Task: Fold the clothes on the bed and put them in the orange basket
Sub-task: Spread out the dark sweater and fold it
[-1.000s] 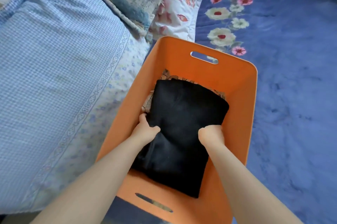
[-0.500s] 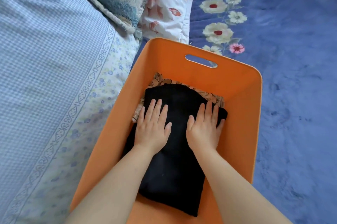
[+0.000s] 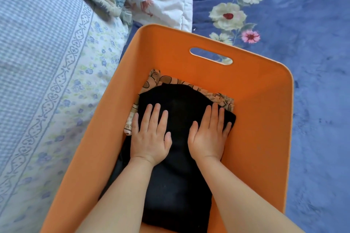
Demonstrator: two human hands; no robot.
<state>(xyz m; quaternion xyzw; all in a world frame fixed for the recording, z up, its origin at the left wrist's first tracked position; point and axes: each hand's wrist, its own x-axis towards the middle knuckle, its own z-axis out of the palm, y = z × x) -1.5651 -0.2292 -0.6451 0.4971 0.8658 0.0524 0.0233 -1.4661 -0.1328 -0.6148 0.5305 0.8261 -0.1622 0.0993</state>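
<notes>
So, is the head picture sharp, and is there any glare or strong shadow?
Head view: hands and basket fairly sharp; soft daylight, no glare, only faint shadows; the black garment shows almost no detail; the frame edges look slightly smeared, and the wide lens bends the basket rim.

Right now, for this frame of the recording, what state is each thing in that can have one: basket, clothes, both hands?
Orange plastic basket: upright on the bed, open-topped, holding two garments.
Folded black garment: in the basket, on top, pressed flat.
Folded tan patterned garment: underneath, edges showing at the far and left sides.
Left hand: fingers straight, palm down on the black garment.
Right hand: fingers straight, palm down on the black garment.
</notes>
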